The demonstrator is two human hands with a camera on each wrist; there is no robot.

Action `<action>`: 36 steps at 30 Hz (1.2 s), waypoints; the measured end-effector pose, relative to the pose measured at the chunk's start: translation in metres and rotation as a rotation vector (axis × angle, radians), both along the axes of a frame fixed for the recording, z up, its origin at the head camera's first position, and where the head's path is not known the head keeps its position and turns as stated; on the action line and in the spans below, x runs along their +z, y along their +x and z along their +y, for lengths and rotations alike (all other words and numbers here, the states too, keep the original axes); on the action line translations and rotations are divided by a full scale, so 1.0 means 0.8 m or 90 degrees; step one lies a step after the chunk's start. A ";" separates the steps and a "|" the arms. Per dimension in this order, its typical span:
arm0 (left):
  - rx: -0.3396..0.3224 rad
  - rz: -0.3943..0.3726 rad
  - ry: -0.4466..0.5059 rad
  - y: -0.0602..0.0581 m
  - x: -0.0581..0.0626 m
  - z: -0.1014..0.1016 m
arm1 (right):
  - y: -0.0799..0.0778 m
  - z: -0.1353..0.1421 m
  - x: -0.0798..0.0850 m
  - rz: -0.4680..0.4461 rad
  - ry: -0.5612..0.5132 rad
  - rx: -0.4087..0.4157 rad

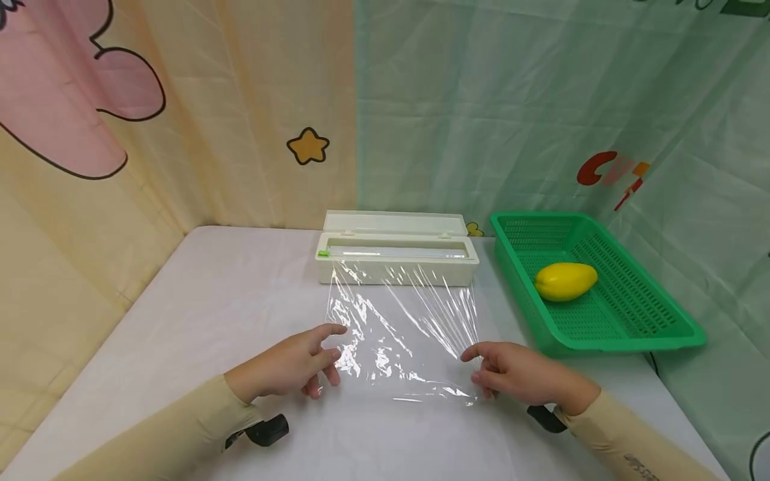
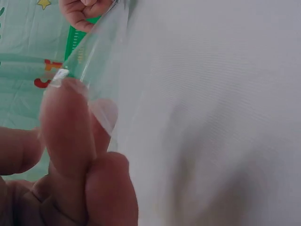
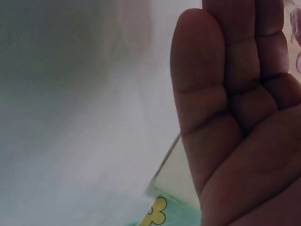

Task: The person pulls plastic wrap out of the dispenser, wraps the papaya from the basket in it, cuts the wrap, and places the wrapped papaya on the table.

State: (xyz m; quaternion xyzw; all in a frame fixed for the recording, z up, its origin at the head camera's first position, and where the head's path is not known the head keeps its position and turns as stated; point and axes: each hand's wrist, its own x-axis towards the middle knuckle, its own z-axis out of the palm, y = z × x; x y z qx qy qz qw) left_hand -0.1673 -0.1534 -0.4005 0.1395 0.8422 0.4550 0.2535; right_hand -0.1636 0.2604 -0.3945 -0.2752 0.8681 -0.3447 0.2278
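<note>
So the left hand (image 1: 291, 366) and right hand (image 1: 522, 374) are each pinching a side of the clear film (image 1: 397, 334) at its near end, presumably so it stays spread and doesn't cling to itself. It runs over the tabletop (image 1: 180, 321) from the white box (image 1: 324, 272), lid (image 1: 394, 222) flipped back, I'd guess for easy feeding. Green basket (image 1: 522, 294) with yellow fruit (image 1: 565, 282) sits right, probably out of the way.

The film (image 1: 391, 341) is clear, the box (image 1: 397, 274) cream, basket (image 1: 631, 294) green, fruit (image 1: 565, 281) yellow.
</note>
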 end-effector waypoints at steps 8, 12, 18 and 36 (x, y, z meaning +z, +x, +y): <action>-0.008 0.052 -0.071 0.007 -0.019 0.004 | 0.002 -0.003 -0.016 0.015 0.061 -0.034; -0.027 0.093 -0.127 0.010 -0.024 0.005 | 0.006 -0.006 -0.020 0.024 0.070 -0.042; -0.050 0.161 -0.181 0.014 -0.032 0.001 | 0.013 -0.008 -0.020 0.038 0.076 -0.027; -0.041 0.248 -0.331 0.015 -0.028 -0.001 | 0.024 0.005 -0.024 0.152 0.180 -0.026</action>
